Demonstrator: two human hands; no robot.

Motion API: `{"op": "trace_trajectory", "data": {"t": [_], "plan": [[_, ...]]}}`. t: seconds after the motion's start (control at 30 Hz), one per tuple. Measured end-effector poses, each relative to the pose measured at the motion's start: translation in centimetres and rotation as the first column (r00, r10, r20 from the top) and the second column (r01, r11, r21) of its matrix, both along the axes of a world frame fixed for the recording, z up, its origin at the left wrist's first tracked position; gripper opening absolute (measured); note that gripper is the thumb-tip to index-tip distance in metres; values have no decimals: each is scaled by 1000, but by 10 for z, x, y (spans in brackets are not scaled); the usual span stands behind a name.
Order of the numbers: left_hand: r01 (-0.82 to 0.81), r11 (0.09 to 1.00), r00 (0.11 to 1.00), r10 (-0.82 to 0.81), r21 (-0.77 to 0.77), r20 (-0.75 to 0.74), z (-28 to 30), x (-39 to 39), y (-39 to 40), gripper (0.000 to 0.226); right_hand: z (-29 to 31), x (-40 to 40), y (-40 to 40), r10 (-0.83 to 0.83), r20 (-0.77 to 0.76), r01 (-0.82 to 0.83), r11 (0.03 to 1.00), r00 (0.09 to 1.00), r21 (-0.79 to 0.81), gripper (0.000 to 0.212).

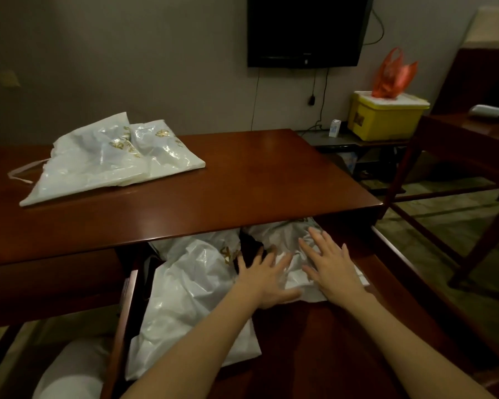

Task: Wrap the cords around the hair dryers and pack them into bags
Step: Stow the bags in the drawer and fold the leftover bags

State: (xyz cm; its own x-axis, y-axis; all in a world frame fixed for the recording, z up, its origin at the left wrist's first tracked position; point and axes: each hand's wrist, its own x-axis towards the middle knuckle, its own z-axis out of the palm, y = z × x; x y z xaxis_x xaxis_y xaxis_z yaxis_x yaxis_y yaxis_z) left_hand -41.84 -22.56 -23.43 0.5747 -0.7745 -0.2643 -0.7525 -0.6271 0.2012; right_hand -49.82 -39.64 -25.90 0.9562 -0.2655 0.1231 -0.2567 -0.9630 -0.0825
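Below the desk top, an open wooden drawer (404, 272) holds white plastic bags with gold print. One large bag (185, 300) lies in its left part. A smaller bag (285, 240) sits at the back right, and a dark object (249, 249) shows between the two. My left hand (267, 279) and my right hand (330, 266) lie flat with straight, spread fingers on the smaller bag. More white bags (113, 159) are piled on the desk top at the left. No hair dryer is plainly visible.
The brown desk top (257, 180) overhangs the back of the drawer. A yellow box (383, 116) with an orange bag stands on a low shelf at the right. A dark television (306, 30) hangs on the wall. A wooden chair (473, 156) stands at the right.
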Motion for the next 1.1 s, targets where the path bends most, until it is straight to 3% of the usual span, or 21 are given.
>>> {"op": "trace_trajectory", "data": {"t": [0.07,0.13,0.2,0.27,0.4,0.67,0.87,1.03,1.1], "plan": [[59,998,995,-60,14,77,12,3,23,78,11,-2,1,29,56,-33,997,998,71,52],[60,998,987,-56,-21,150,27,13,50,69,29,-2,7,42,245,-69,992,969,103,40],[0,997,987,13,-82,161,46,27,82,60,47,5,20,58,406,-102,991,912,86,28],[-105,980,978,132,-166,163,63,46,116,53,60,20,40,104,471,-157,985,876,73,24],[-351,889,873,424,-294,242,77,92,177,49,82,73,81,161,404,-237,960,900,147,30],[-636,759,740,651,-138,170,75,192,244,66,93,224,166,262,166,-291,939,951,184,43],[-702,705,675,704,-103,220,71,266,277,63,94,324,218,278,122,-301,910,953,286,45],[-659,751,731,650,-32,208,64,298,293,63,90,363,238,186,173,-241,884,967,400,36],[-634,773,748,622,-25,230,63,295,295,61,87,366,238,109,209,-205,830,972,518,28]]}}
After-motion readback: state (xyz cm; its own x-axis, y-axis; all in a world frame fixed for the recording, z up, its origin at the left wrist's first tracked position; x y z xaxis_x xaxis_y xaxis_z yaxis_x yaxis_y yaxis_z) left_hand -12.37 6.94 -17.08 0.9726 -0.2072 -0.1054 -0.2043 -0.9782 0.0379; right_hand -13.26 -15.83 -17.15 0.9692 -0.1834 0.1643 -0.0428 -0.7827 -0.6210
